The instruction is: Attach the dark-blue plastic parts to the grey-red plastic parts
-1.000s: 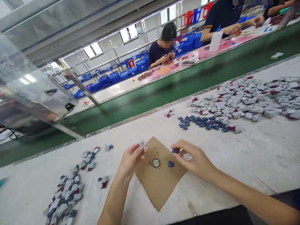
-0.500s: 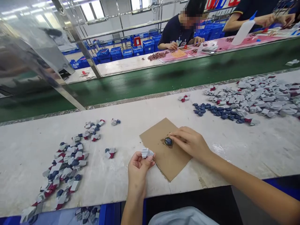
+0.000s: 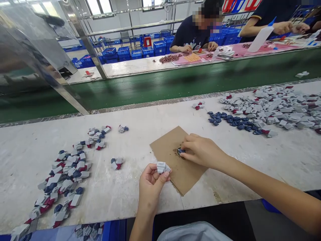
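Note:
My left hand (image 3: 153,180) pinches a small light grey plastic piece (image 3: 161,167) between thumb and fingers, just off the cardboard's near-left edge. On the brown cardboard square (image 3: 170,174), my right hand (image 3: 198,149) has its thumb and fingertips closed on a small dark blue piece (image 3: 180,151). Part of that piece is covered by the fingers. Brown spots, wet-looking, mark the cardboard around it. To the left lies a small grey, red and blue assembled piece (image 3: 117,163), with another such piece (image 3: 123,129) farther back.
A pile of grey and red pieces (image 3: 286,107) spreads at the back right, beside a row of dark blue pieces (image 3: 233,121). Joined pieces (image 3: 67,174) cover the left side. Beyond the green belt (image 3: 150,83), two people work at another table.
My right thumb and fingers have closed in on the dark blue piece on the cardboard. My left hand has shifted slightly right with the grey piece, and the view has tilted a little.

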`<state>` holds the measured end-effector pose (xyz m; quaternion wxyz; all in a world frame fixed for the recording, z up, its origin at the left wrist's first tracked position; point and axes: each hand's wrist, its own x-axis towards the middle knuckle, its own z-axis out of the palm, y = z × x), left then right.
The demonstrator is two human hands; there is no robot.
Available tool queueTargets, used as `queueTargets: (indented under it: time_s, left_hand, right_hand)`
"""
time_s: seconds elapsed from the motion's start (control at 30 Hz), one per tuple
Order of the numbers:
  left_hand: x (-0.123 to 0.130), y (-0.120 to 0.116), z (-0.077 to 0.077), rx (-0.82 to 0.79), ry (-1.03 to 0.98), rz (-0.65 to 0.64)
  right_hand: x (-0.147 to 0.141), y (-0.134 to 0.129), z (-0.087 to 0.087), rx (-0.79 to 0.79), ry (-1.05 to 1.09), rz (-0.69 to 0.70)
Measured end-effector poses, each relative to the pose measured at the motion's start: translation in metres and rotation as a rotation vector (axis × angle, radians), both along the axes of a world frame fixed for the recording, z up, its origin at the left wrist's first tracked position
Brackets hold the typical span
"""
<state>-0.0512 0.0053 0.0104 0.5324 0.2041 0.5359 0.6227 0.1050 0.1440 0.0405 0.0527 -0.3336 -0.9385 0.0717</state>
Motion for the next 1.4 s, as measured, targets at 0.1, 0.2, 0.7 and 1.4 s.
queueTargets:
  time_s: [0.1, 0.2, 0.7, 1.4]
  left_hand:
    - [0.001, -0.001, -0.001, -0.002, 0.020, -0.009]
    - [0.005, 0.000, -0.001, -0.008, 0.081, -0.039]
    - [0.018, 0.008, 0.003, -0.104, 0.406, -0.158]
    - [0.042, 0.014, 0.025, -0.027, 0.294, -0.004]
  right_hand:
    - [-0.003, 0.000, 0.002, -0.020, -0.030, -0.015]
    - [-0.003, 0.001, 0.002, -0.033, -0.036, 0.001]
    - [0.011, 0.005, 0.018, -0.750, 0.351, -0.082]
    - [0.028, -0.024, 0.007, -0.997, 0.499, -0.216]
